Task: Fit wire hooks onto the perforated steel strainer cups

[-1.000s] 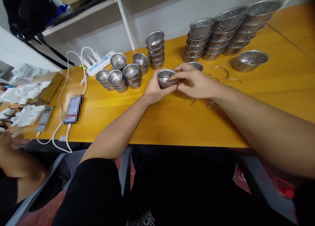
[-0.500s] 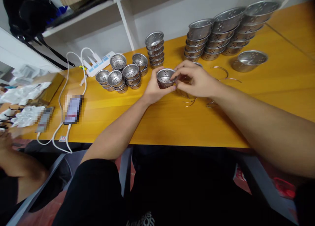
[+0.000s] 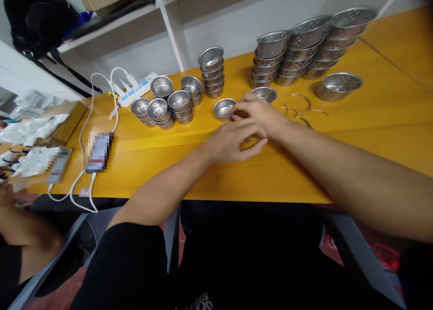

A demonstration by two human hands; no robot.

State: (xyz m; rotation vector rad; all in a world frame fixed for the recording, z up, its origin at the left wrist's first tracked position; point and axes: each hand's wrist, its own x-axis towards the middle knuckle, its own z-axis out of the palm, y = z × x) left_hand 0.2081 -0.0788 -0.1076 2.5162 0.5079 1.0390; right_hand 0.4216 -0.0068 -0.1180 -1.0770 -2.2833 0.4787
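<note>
The small perforated cup (image 3: pixel 224 109) stands mid-counter (image 3: pixel 152 152), toward the far edge. The right hand (image 3: pixel 259 114) is nearer, fingertips touching its right rim; whether that grip has closed I cannot tell. The left hand (image 3: pixel 232 143) hovers curled nearer the front edge, its grip unreadable too.

Glossy orange-yellow wood-top table (image 3: pixel 372 129) runs L to R across the view, w/ a soft pale light streak along its middle. 2nd orange table (image 3: pixel 409 44) butts on at far R, thin seam btwn them. Behind: plain white wall (image 3: pixel 237 26), white shelf board (image 3: pixel 111 28) on a white upright post (image 3: pixel 169 28). Below: reddish floor (image 3: pixel 64 292), grey chair frame (image 3: pixel 81 229).
</note>
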